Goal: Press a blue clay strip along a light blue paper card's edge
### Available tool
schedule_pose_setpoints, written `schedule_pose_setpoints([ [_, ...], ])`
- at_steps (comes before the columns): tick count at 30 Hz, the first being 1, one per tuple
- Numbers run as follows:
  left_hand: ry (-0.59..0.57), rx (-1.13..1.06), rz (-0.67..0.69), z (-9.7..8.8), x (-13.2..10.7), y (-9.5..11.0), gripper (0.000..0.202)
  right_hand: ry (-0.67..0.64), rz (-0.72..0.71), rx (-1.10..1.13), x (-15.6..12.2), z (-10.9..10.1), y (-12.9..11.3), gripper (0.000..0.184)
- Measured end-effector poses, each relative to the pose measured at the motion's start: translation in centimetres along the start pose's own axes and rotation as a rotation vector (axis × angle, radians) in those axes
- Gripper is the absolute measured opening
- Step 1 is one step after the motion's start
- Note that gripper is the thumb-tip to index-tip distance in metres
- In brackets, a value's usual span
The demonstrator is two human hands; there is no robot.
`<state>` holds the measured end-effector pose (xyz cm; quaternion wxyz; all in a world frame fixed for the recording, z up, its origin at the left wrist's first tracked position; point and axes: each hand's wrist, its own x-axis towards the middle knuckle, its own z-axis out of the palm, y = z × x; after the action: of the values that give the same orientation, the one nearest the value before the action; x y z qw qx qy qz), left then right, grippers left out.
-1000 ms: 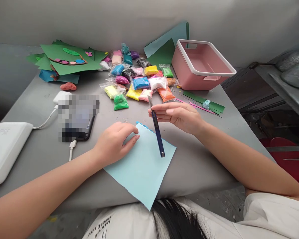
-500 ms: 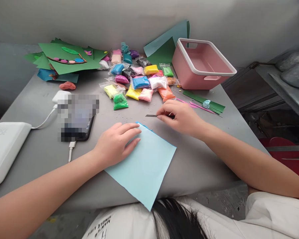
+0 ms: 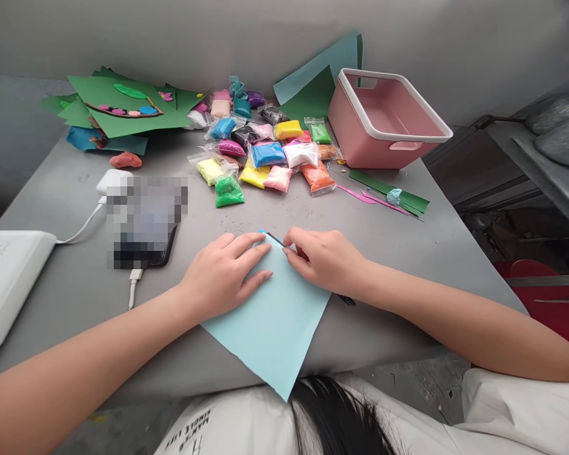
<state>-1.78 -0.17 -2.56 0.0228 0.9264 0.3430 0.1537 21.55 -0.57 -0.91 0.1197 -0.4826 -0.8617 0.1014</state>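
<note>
A light blue paper sheet point(image 3: 275, 322) lies on the grey table point(image 3: 384, 253), its near corner hanging over the front edge. My left hand point(image 3: 222, 273) lies flat on the sheet's upper left part, fingers spread. My right hand point(image 3: 325, 259) is closed around a dark blue craft knife point(image 3: 277, 240). The blade tip rests at the sheet's far corner, close to my left fingertips. The knife's back end pokes out behind my wrist.
Several bags of coloured clay point(image 3: 265, 155) lie mid-table. Behind them are a pink basket point(image 3: 384, 120) and green paper sheets point(image 3: 123, 110). A phone point(image 3: 145, 221), a cable and a white power bank point(image 3: 9, 278) sit at the left. Green paper strips point(image 3: 389, 193) lie at the right.
My right hand turned the knife over from an upright hold, swung it low over the table, then came down left to the sheet's far corner. My left hand stayed on the paper.
</note>
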Motion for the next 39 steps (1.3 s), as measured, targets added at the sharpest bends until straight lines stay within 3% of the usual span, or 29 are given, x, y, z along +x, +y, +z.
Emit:
schedule_pose_setpoints([
  [39, -0.003, 0.016, 0.010, 0.04, 0.06, 0.09, 0.046, -0.111, -0.042, -0.067, 0.71, 0.34, 0.78, 0.018],
])
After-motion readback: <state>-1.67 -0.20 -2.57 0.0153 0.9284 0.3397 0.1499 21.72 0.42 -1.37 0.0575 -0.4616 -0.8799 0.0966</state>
